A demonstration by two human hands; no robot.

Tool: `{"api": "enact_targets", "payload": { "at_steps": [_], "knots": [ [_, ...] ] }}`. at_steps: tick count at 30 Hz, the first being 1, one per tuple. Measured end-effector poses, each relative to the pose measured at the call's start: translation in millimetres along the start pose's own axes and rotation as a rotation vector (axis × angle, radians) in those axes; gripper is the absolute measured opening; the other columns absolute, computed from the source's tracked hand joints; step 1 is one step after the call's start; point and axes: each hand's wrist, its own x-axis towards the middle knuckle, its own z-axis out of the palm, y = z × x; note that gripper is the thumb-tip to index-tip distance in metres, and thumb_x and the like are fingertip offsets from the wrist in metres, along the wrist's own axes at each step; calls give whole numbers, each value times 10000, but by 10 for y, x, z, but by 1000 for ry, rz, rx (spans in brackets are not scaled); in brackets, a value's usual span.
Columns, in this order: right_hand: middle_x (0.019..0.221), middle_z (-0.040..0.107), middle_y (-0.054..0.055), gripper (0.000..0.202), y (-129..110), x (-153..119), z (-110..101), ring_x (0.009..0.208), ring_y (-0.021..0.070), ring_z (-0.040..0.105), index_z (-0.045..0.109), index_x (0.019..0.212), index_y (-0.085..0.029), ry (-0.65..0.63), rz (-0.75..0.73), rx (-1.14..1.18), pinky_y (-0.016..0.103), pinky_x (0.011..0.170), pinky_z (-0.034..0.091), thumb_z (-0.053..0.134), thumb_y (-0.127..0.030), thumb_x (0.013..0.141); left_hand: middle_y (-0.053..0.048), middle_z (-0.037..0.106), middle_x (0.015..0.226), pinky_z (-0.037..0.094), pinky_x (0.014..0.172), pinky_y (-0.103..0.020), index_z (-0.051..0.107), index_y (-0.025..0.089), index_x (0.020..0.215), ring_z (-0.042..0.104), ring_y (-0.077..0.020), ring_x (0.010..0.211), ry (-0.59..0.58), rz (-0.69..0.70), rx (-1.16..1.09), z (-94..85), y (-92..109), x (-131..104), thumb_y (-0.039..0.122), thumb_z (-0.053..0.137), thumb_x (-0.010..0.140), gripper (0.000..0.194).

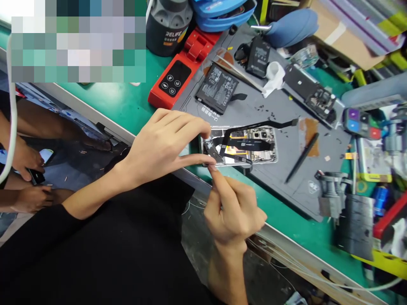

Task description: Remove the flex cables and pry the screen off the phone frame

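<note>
An opened phone [273, 146], its inner parts and black flex cables [260, 125] showing, lies at the near edge of the grey mat [270, 169]. My left hand [162, 144] is closed around its left end, thumb on the near side and fingers on the far side. A small dark part [212, 150] lies between them inside the frame. From below, my right hand [237, 207] touches the phone's near left corner with its index fingertip. Its other fingers are curled in, and what they may hold is hidden.
Two black batteries [218, 87], tweezers [240, 74] and a black stick tool [302, 157] lie on the mat. Behind stand a red device [174, 78] and a blue air blower [294, 27]. Tools crowd the right. Another person's hands [28, 159] are at left.
</note>
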Motion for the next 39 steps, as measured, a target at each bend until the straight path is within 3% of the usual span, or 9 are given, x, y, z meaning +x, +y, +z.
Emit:
{"api": "enact_targets", "payload": {
  "at_steps": [6,11,18,23,27,32,39],
  "knots": [
    [970,753,-23,460,-14,80,-5,711,74,681,738,1365,-239,21,6,9,211,608,452,699,12,981,-4,830,1259,521,1020,-364,669,233,1169,782,-202,1202,64,31,8,64,-22,-8,616,602,1106,393],
    [957,739,-10,336,-17,140,-35,754,74,703,702,1353,-179,-8,27,32,183,612,459,655,-44,1048,4,829,1260,511,1006,-363,656,233,1160,780,-195,1204,84,34,10,71,-24,-16,599,624,1101,372],
    [958,738,-9,282,-31,173,-38,733,74,699,716,1304,-195,-31,34,39,196,581,449,660,-64,1060,-11,829,1247,494,1017,-349,644,218,1146,775,-187,1186,127,56,6,113,-38,-34,590,669,1075,379],
    [1007,772,-1,384,-29,109,-22,796,86,747,729,1338,-213,2,21,56,176,683,539,670,-3,1022,-29,825,1262,486,1032,-341,651,212,1165,770,-185,1188,114,57,-7,119,-53,-50,600,636,1085,396],
    [1017,780,7,514,-14,65,-12,796,98,758,711,1462,-247,3,2,56,179,672,548,656,-5,1013,-30,806,1314,475,1054,-345,644,205,1178,749,-192,1228,72,51,-27,43,-35,-59,623,667,1042,440],
    [1015,782,6,697,1,27,16,785,100,752,597,1632,-293,10,-31,33,183,677,544,646,1,1001,-26,774,1325,457,1081,-362,626,201,1268,711,-201,1267,-40,-26,-58,-82,70,-26,499,707,1083,360],
    [1006,781,10,813,-8,6,39,761,92,738,491,1719,-285,23,-74,-6,192,714,542,665,25,988,-43,735,1343,437,1050,-394,619,205,1283,673,-242,1245,-87,-126,-30,-72,133,24,467,773,1047,385]
  ]
}}
